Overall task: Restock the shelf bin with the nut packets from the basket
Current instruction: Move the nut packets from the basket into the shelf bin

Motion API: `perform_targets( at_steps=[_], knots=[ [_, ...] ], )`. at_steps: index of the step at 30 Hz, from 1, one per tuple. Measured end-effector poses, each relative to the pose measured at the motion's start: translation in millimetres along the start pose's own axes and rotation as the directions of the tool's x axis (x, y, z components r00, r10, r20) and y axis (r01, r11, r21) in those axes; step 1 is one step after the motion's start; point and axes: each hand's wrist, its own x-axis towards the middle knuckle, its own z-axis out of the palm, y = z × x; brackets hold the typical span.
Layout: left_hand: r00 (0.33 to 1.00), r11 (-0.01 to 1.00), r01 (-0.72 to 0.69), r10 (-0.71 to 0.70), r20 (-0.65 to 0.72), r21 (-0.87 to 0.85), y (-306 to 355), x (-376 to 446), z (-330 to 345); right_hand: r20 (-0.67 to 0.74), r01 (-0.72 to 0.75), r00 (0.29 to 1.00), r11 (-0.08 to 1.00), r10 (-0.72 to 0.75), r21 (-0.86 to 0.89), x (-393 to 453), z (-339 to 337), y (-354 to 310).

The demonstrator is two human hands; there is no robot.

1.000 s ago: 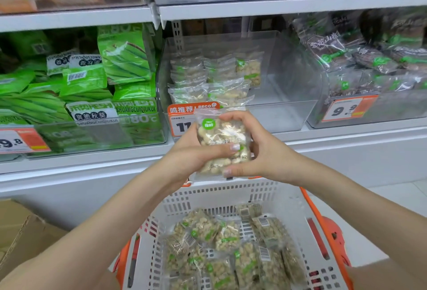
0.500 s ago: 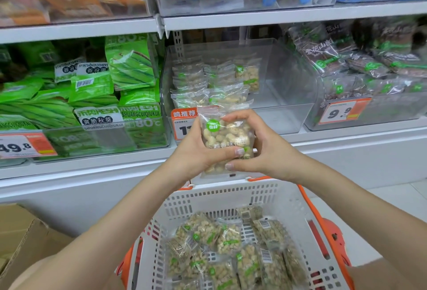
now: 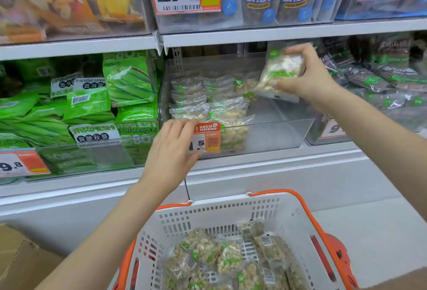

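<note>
Clear plastic walls of the shelf bin [image 3: 272, 137] show it only partly filled: nut packets [image 3: 208, 104] are stacked along its left and middle, while the right part of its floor is bare. Below, the white basket [image 3: 221, 211] with orange handles holds a good many more packets [image 3: 231, 259], so by my reckoning the restocking is well short of done, with most of the load yet to go up.

The right hand [image 3: 309, 77] grips one nut packet [image 3: 280, 70] from its right side, fingers over the top edge and thumb under the lower edge. The packet hangs tilted above the bin's bare right part, just beside the rear stack; whether it touches that stack I cannot tell. It sticks out to the left of the palm, so most of its face is uncovered.

The left hand [image 3: 175, 148] holds nothing; its loosely spread fingers rest on the bin's front lip, partly covering the orange price tag [image 3: 208, 138].

What remains for this packet, I judge, is to lower it into the gap and let go
</note>
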Motion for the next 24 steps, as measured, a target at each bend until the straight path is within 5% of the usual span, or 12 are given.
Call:
perform_targets(
  at_steps=[4,11,18,24],
  knots=[
    [1.0,1.0,-0.02,0.02,-0.013,0.019,1,5,6,0.115,-0.003,0.993,0.97,0.033,-0.245,39,11,23],
    [0.999,0.999,-0.028,0.029,-0.015,0.031,-1,7,14,0.376,-0.053,0.915,0.969,0.144,-0.243,60,51,74],
    [0.999,0.998,-0.025,0.027,-0.033,0.056,-3,8,18,0.289,0.065,0.953,0.872,0.09,-0.486,77,74,99],
    [0.999,0.998,-0.007,0.009,-0.035,0.064,2,7,17,0.344,0.076,0.935,0.893,0.091,-0.443,70,79,99]
  ],
)
